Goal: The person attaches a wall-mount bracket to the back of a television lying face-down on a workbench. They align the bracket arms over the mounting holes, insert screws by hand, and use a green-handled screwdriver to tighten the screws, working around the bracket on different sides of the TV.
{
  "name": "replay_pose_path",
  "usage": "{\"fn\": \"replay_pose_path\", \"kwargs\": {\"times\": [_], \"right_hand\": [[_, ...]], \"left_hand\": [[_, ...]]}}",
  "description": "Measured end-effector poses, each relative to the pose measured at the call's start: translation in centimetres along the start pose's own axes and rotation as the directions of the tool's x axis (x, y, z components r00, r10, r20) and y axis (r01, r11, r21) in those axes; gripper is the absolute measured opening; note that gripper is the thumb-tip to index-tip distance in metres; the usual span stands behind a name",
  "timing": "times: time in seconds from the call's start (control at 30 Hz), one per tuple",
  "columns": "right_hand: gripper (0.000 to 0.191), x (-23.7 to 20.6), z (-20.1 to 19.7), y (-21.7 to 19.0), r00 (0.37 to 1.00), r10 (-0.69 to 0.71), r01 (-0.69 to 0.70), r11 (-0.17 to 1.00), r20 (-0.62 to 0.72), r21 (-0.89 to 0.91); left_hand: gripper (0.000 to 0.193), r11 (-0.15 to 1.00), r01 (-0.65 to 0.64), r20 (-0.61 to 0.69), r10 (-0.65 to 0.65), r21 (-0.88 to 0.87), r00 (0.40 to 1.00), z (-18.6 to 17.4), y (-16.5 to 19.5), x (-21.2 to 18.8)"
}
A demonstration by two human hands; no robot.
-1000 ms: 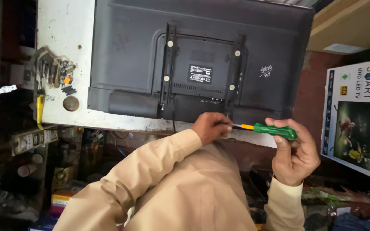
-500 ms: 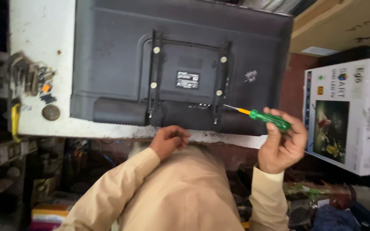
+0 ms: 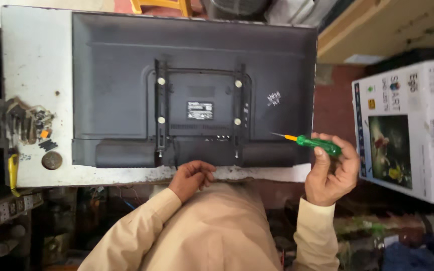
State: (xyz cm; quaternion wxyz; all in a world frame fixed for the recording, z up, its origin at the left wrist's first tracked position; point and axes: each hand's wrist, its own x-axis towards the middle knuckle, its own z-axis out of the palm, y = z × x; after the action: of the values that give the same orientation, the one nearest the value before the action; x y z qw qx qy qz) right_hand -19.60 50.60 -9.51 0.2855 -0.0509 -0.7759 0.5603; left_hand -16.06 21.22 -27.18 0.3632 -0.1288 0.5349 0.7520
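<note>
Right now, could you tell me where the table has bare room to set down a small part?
The bare strip of table left of the television, above the tool pile. The thin front edge by the left hand is narrow. The lower left corner is crowded.

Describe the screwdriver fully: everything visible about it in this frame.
The screwdriver has a translucent green handle, seemingly plastic, an orange collar and a thin metal shaft. It lies almost level, tip pointing left over the lower right corner of the TV back, not clearly touching it. The right hand grips the handle's rear end; the fingers wrap it.
</note>
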Motion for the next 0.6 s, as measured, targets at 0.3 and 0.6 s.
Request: {"fn": "replay_pose_path", "kwargs": {"times": [0.3, 0.6], "right_hand": [[0.027, 0.1, -8.5, 4.2, 0.988, -0.015, -0.017, 0.978, -0.152, -0.209], [0.025, 0.2, -10.7, 7.5, 0.983, 0.018, -0.059, 0.973, -0.182, -0.222]], "left_hand": [[0.035, 0.994, 0.076, -0.027, -0.074, 0.080, 0.997, 2.5, -0.9, 1.0], [0.037, 0.999, 0.041, 0.023, -0.041, 0.005, 0.999, 5.4, 0.1, 1.1]]}}
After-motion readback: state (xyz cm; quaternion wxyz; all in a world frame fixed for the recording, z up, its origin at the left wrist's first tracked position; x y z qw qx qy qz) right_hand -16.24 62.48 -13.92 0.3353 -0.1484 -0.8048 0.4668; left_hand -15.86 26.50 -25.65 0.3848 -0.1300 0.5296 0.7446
